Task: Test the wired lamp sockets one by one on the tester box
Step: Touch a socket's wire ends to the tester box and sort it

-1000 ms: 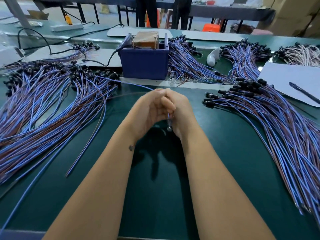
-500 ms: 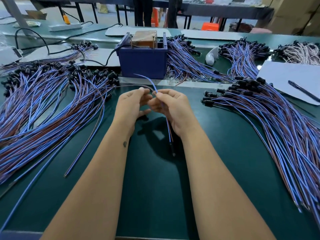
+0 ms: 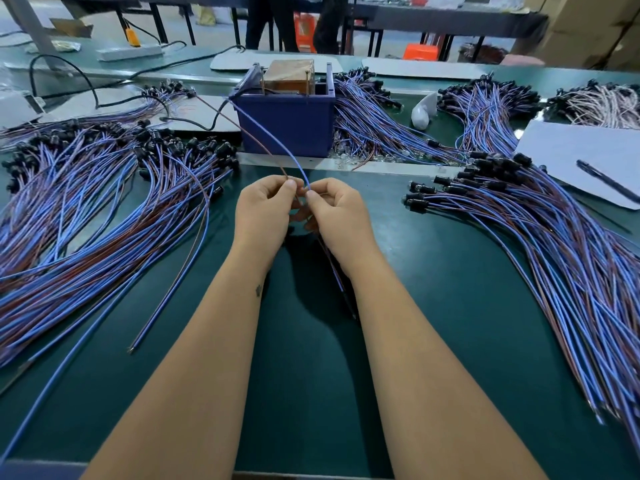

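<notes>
A factory assembly workshop is shown. A long green-topped table (image 3: 450,306) is covered left and right with large bundles of wired lamp sockets (image 3: 86,216), laid in fanned heaps, with more heaps (image 3: 485,109) at the upper right. A blue tester box (image 3: 287,126) is set at the upper middle, fed by a black cable (image 3: 86,84), and a white power strip (image 3: 130,51) is seen at the upper left. Further tables on metal legs (image 3: 450,19) and stacked cardboard cartons (image 3: 588,29) are visible along the top of the frame.
</notes>
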{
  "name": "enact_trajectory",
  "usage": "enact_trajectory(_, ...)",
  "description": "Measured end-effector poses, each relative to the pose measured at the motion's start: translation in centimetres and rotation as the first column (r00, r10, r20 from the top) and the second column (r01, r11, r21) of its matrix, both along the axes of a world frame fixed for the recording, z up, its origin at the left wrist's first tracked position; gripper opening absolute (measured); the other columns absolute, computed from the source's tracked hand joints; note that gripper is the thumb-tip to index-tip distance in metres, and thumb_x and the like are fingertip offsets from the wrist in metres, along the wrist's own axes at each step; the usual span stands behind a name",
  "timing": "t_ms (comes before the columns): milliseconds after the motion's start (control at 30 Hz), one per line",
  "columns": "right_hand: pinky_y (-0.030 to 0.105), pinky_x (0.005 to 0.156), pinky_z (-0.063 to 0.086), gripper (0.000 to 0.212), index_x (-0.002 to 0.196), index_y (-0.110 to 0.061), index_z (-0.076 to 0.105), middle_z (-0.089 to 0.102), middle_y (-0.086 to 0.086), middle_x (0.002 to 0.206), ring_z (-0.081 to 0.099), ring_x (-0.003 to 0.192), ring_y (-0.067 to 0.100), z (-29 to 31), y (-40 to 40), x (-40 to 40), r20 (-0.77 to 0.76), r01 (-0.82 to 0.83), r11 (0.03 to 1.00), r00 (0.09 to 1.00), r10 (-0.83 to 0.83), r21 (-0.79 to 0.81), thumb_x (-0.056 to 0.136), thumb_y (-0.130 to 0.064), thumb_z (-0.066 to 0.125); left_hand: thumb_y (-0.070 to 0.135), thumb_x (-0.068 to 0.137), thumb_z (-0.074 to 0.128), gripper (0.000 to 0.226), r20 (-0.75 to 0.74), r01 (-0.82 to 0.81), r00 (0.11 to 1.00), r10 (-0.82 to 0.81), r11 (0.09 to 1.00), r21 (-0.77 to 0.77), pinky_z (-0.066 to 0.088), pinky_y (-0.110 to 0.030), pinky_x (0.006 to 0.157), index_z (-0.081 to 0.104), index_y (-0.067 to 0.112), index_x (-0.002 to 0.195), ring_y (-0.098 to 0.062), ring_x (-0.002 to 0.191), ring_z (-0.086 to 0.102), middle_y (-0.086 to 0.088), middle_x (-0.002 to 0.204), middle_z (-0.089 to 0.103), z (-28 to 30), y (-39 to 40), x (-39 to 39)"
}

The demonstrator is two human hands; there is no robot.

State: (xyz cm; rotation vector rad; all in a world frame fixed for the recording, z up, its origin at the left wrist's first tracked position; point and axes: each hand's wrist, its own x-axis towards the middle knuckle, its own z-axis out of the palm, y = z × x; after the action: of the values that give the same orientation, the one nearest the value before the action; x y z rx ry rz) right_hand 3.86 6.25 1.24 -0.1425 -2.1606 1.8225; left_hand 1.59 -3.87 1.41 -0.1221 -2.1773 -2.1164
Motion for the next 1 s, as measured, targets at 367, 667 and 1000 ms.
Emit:
enact_trajectory(367,0.016,0.058,0.045,0.018,0.110,-0.009,0.061,0.063,0.000,0.070,0.052,0.052,0.009,0.5,1.6,0.3,-0.004,0.179,0.971,0.983,-0.182,-0.160,0.099,-0.006,0.047,0.014,0.092,0.046,0.028,-0.037,-0.163,0.987,0.160,0.974,-0.158,0.028,-0.021,0.042,0.071,0.023,0.104,-0.006,0.042,0.031,0.007,0.059,0.049,-0.9,-1.0,-1.1)
enact_trajectory(667,0.024,0.062,0.047,0.015,0.098,-0.015,0.061,0.064,-0.001,0.066,0.053,0.055,0.013,0.5,1.4,0.2,0.070,0.182,0.969,0.983,-0.172,-0.167,0.095,-0.007,0.049,0.014,0.092,0.045,0.028,-0.015,-0.159,0.987,0.159,0.977,-0.139,0.025,-0.018,0.038,0.070,0.025,0.101,-0.005,0.039,0.027,0.015,0.042,0.038,-0.9,-1.1,-1.1)
enact_trajectory(1000,0.021,0.061,0.044,0.018,0.093,-0.017,0.064,0.065,-0.003,0.062,0.055,0.063,0.012,0.3,1.3,0.1,0.070,0.156,0.980,0.986,-0.148,-0.125,0.091,-0.005,0.050,0.011,0.093,0.046,0.028,-0.029,-0.242,0.970,0.240,0.967,-0.080,0.024,-0.016,0.035,0.069,0.023,0.102,-0.004,0.035,0.027,0.011,0.053,0.043,-0.6,-1.6,-1.5)
